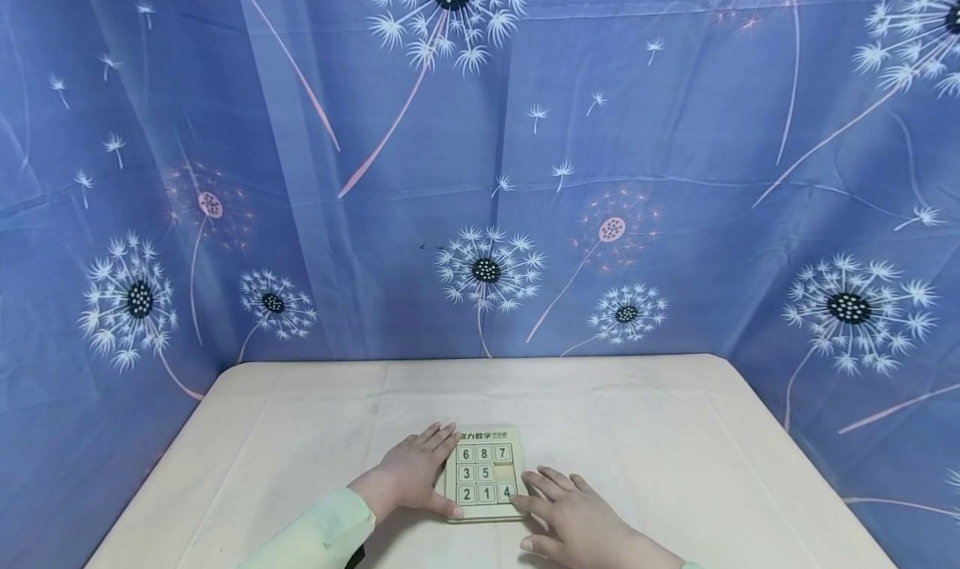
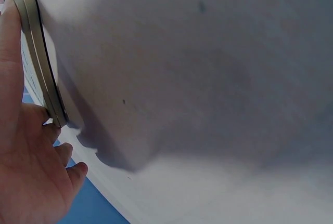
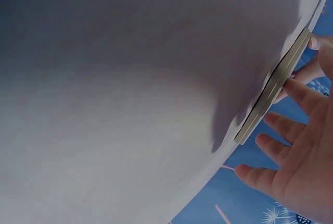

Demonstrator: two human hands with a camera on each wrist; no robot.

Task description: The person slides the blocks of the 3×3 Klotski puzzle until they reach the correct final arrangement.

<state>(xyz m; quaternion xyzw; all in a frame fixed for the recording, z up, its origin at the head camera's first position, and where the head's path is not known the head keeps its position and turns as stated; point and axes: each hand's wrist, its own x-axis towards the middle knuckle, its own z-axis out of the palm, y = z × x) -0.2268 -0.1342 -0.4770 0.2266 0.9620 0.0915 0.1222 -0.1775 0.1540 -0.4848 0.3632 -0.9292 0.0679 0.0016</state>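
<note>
A square number sliding puzzle [image 1: 486, 512] lies flat on the table in the head view. Its rows read 6 8 7, then 3 5 and a bare slot [image 1: 503, 472], then 2 1 4. My left hand [image 1: 411, 473] holds the frame's left side, thumb at the near left corner and fingers at the upper left edge. A fingertip of my right hand [image 1: 581, 519] touches the 4 tile [image 1: 506, 492]; its other fingers are spread beside the right edge. Both wrist views show the puzzle's side edge [image 2: 39, 52], [image 3: 276, 83], with the tile faces mostly hidden.
A pale cloth-covered table [image 1: 637, 419] spreads around the puzzle. Blue fabric with a dandelion print [image 1: 405, 286] hangs behind the table and along both sides.
</note>
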